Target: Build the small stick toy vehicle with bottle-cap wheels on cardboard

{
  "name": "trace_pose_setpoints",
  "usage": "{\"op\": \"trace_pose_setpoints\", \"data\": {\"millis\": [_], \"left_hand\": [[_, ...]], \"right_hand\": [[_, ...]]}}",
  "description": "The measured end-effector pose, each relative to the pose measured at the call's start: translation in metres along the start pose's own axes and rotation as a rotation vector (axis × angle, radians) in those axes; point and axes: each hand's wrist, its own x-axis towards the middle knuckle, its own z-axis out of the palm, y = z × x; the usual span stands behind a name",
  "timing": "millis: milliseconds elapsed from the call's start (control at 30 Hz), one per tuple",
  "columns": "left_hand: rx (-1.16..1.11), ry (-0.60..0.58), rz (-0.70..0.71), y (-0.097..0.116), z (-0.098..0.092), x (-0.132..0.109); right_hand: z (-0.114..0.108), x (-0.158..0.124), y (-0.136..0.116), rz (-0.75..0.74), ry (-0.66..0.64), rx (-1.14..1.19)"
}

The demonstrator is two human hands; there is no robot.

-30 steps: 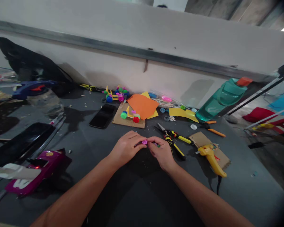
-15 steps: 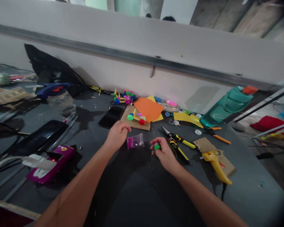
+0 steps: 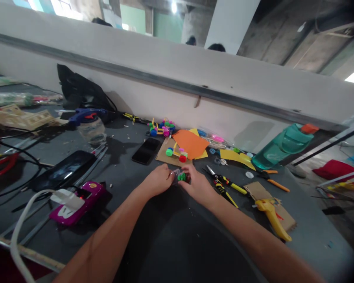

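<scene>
My left hand (image 3: 160, 180) is closed around one end of a small clear plastic container (image 3: 174, 175). Its purple end, seen a moment ago, is hidden by my fingers. My right hand (image 3: 197, 184) pinches a small green piece (image 3: 182, 177) against the container's other end. Whether that piece is inside the plastic or only touching it, I cannot tell. Just beyond my hands stands a small toy car (image 3: 177, 153) with green and red wheels, on a piece of cardboard (image 3: 163, 155). A black phone (image 3: 146, 150) lies behind my left hand.
Right of my right hand lie yellow-black pliers (image 3: 224, 182) and a yellow glue gun (image 3: 271, 216) on cardboard. A teal bottle (image 3: 283, 145) leans by the wall. Orange paper (image 3: 190, 142) lies at the back. A magenta power strip (image 3: 78, 204) with cables sits left.
My left hand has taken the clear container off the table. My right hand has moved left with the green piece, bringing the two together. The view has shifted slightly.
</scene>
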Motion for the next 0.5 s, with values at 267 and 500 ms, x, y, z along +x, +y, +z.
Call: {"op": "trace_pose_setpoints", "data": {"millis": [267, 500], "left_hand": [[-0.189, -0.128, -0.072, -0.001, 0.003, 0.004], [-0.258, -0.243, 0.069, 0.005, 0.003, 0.005]], "right_hand": [[-0.009, 0.014, -0.007, -0.046, -0.082, 0.033], [-0.001, 0.013, 0.013, 0.091, -0.188, 0.134]]}}
